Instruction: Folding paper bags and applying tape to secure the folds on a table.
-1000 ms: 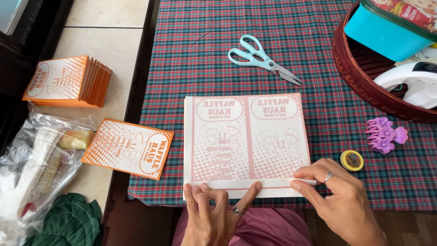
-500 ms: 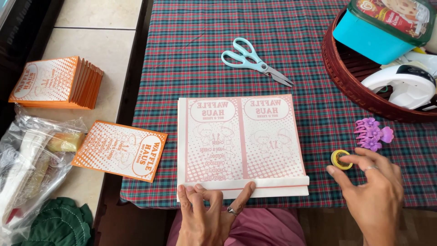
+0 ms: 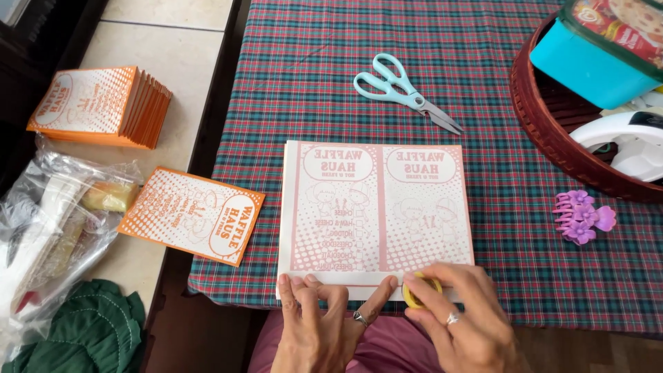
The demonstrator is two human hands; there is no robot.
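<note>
A pink printed paper sheet [image 3: 376,207] lies flat on the plaid tablecloth [image 3: 483,76], its near edge folded up into a white strip. My left hand [image 3: 324,324] presses down on that folded strip with its fingers spread. My right hand [image 3: 459,321] holds a small yellow roll of tape [image 3: 421,290] against the strip's right part, next to the left hand's fingertips.
Light blue scissors [image 3: 404,93] lie beyond the sheet. A purple hair claw [image 3: 580,215] sits to the right. A brown basket [image 3: 552,131] holds a teal box and a white device. On the floor at left are an orange stack of paper bags [image 3: 100,103], one loose orange bag [image 3: 192,215], clear plastic bags and green cloth.
My right hand left the fold, picked the yellow tape roll up from the cloth at the right, and brought it back to the folded strip. The left hand stayed on the fold.
</note>
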